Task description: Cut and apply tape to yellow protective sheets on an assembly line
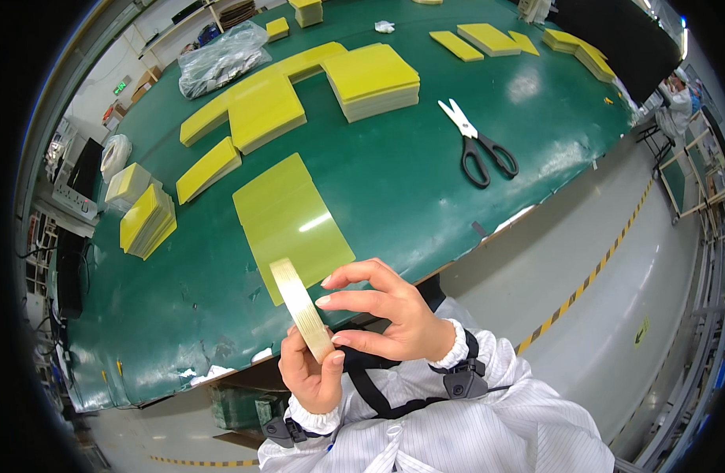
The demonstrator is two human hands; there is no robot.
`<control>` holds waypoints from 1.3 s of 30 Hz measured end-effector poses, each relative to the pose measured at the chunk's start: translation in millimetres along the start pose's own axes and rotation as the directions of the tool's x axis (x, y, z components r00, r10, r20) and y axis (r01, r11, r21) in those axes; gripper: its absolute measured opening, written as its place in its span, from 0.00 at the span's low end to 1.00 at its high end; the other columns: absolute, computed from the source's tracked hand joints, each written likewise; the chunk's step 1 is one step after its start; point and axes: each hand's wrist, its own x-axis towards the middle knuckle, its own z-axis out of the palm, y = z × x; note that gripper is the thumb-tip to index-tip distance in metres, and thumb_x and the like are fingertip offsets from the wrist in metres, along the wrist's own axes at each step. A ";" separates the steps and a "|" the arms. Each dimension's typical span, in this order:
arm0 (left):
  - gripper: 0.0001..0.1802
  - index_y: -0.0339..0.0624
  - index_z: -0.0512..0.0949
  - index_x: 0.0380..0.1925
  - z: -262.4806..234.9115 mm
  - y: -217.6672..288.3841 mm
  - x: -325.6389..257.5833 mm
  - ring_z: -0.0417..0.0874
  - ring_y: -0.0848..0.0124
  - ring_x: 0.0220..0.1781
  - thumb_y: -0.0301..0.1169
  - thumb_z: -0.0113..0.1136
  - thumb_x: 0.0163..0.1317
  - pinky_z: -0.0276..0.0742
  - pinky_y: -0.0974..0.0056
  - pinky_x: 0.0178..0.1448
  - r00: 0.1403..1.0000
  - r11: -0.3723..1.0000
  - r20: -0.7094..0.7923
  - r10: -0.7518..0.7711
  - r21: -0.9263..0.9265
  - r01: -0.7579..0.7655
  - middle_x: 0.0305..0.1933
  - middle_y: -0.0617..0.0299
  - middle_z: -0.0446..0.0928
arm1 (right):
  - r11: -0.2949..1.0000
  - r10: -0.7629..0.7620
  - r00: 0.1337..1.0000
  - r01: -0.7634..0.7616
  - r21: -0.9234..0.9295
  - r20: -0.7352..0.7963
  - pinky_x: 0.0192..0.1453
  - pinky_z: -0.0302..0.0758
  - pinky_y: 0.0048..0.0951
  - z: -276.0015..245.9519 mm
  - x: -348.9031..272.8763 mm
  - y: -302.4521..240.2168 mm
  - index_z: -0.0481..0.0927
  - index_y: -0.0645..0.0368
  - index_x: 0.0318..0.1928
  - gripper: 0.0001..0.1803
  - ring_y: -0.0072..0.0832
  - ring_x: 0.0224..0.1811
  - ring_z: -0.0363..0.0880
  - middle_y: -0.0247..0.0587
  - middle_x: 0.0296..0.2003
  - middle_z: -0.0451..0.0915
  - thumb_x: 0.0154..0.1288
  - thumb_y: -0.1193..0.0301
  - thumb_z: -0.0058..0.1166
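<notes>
A roll of pale, glossy tape (301, 309) stands upright on its edge, tilted, in my left hand (311, 374). The left thumb and fingers pinch its lower end. Beside the roll, my right hand (390, 311) has its fingers spread and bent toward the tape. Its fingertips are at or very close to the tape's side; whether they touch cannot be made out. Just beyond the roll a single translucent yellow sheet (288, 213) lies flat on the green table (394, 197), partly covered by the tape.
Black-handled scissors (473, 146) lie with blades apart at the right. Yellow stacks (370, 75) stand farther back, with a smaller stack (148, 221) at left. A clear plastic bag (223, 59) sits at the far left. The table's near edge runs close to my hands.
</notes>
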 end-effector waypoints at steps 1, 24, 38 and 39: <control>0.22 0.29 0.69 0.46 -1.8 -4.8 -1.2 0.76 0.71 0.38 0.33 0.64 0.59 0.72 0.68 0.44 0.998 0.991 0.015 0.066 0.115 -0.067 0.36 0.55 0.77 | 0.999 0.002 1.000 -0.003 0.043 0.005 0.52 0.72 0.34 0.0 -3.8 0.9 0.80 0.56 0.49 0.22 0.39 0.48 0.76 0.45 0.49 0.75 0.52 0.72 0.66; 0.18 0.33 0.73 0.38 4.8 0.9 7.0 0.73 0.59 0.33 0.29 0.69 0.51 0.70 0.63 0.39 0.954 0.854 0.179 0.239 0.429 -0.294 0.32 0.54 0.74 | 0.996 0.017 0.989 -0.030 -0.084 -0.150 0.40 0.75 0.31 6.3 -23.1 1.0 0.81 0.60 0.38 0.18 0.36 0.36 0.79 0.41 0.34 0.81 0.43 0.74 0.72; 0.18 0.33 0.74 0.36 5.7 -3.1 10.0 0.74 0.57 0.27 0.31 0.70 0.49 0.68 0.59 0.38 0.945 0.824 0.157 0.287 0.463 -0.327 0.27 0.55 0.75 | 0.985 0.089 0.983 -0.111 -0.132 -0.162 0.38 0.73 0.29 10.7 -25.5 -1.4 0.81 0.59 0.32 0.13 0.32 0.33 0.77 0.37 0.30 0.81 0.44 0.77 0.70; 0.18 0.33 0.74 0.36 5.8 -2.9 9.9 0.74 0.57 0.27 0.31 0.70 0.49 0.68 0.59 0.37 0.946 0.824 0.155 0.284 0.466 -0.324 0.27 0.55 0.75 | 0.984 0.109 0.979 -0.131 -0.117 -0.174 0.37 0.73 0.29 11.1 -26.0 -1.4 0.81 0.59 0.32 0.13 0.32 0.33 0.77 0.37 0.30 0.81 0.44 0.77 0.70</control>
